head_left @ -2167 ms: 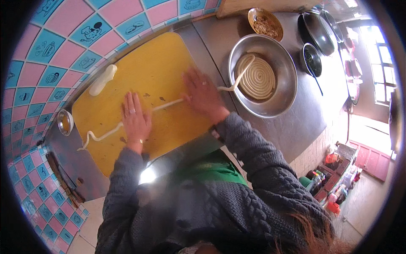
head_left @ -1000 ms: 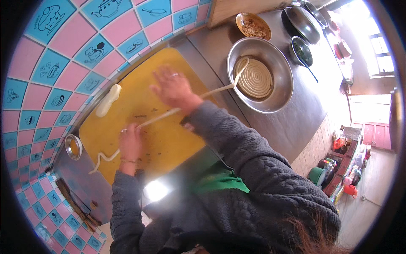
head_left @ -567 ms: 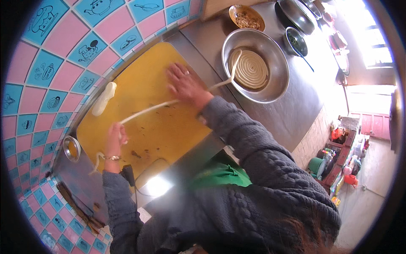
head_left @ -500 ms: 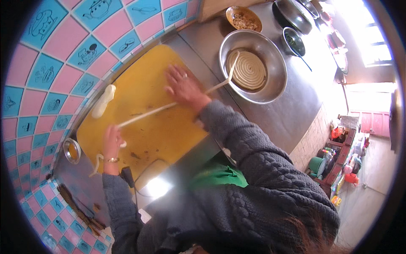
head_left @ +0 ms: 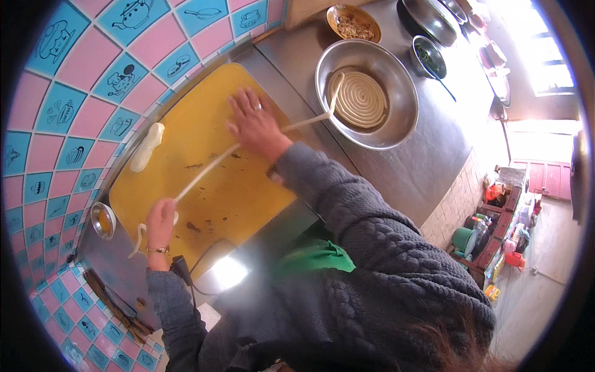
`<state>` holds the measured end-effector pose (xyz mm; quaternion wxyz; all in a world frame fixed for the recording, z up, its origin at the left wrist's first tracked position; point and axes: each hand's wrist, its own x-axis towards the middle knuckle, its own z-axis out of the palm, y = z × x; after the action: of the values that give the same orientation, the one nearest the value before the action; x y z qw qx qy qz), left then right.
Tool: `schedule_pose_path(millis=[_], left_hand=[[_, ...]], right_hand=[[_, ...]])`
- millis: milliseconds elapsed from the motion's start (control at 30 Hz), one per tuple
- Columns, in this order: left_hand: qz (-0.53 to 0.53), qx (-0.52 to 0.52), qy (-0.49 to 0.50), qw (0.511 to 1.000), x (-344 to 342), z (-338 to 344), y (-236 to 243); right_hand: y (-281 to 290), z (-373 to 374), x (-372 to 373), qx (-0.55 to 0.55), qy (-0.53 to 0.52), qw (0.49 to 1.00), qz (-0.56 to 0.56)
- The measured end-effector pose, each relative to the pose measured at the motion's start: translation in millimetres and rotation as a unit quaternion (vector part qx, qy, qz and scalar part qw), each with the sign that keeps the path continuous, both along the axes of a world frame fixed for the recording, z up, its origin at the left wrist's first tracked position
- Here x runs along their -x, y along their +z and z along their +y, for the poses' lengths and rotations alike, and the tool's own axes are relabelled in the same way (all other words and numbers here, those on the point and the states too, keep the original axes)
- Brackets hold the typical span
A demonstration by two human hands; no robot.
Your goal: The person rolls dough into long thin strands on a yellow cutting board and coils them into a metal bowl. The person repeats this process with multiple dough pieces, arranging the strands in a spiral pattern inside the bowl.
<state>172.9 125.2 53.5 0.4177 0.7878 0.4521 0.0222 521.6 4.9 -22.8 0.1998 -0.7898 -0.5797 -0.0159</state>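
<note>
A long thin dough rope (head_left: 206, 173) runs slantwise over the yellow board (head_left: 214, 99). My left hand (head_left: 162, 222) is closed around its near-left part, and a loose tail of dough (head_left: 137, 240) hangs beside the wrist. My right hand (head_left: 256, 126) lies over the rope farther along, palm down with fingers stretched out. Past that hand the rope spans the board's edge and enters a wide metal bowl (head_left: 409, 115), where a flat spiral of dough (head_left: 361, 99) fills the bottom. A thick pale dough piece (head_left: 147, 147) rests at the board's left edge.
A small metal bowl with yellowish contents (head_left: 103, 221) stands left of the board. Beyond the big bowl are a brown bowl of chopped food (head_left: 353, 25) and a bowl of greens (head_left: 427, 57). A glaring lamp (head_left: 228, 271) shines near my body; tiled wall (head_left: 74, 111) borders the left.
My right hand has slid slightly left and back along the rope. The left hand has moved a little nearer to my body, still gripping the dough.
</note>
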Motion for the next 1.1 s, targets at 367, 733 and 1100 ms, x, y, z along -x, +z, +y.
schedule_pose_path(millis=[367, 733, 1100], left_hand=[[-0.006, -0.099, -0.018, 0.995, -30.8, -17.5, -3.9], [-0.004, -0.092, 0.023, 0.995, -29.2, -10.5, -18.5], [-0.171, 0.011, 0.211, 0.962, -26.5, -12.1, -23.7]], right_hand=[[-2.9, 2.8, 15.5, -0.040, 0.050, 0.998, 0.025], [30.2, -105.9, 48.6, 0.131, 0.225, 0.961, 0.097], [5.9, -64.3, -9.9, -0.070, 0.232, 0.970, 0.015]])
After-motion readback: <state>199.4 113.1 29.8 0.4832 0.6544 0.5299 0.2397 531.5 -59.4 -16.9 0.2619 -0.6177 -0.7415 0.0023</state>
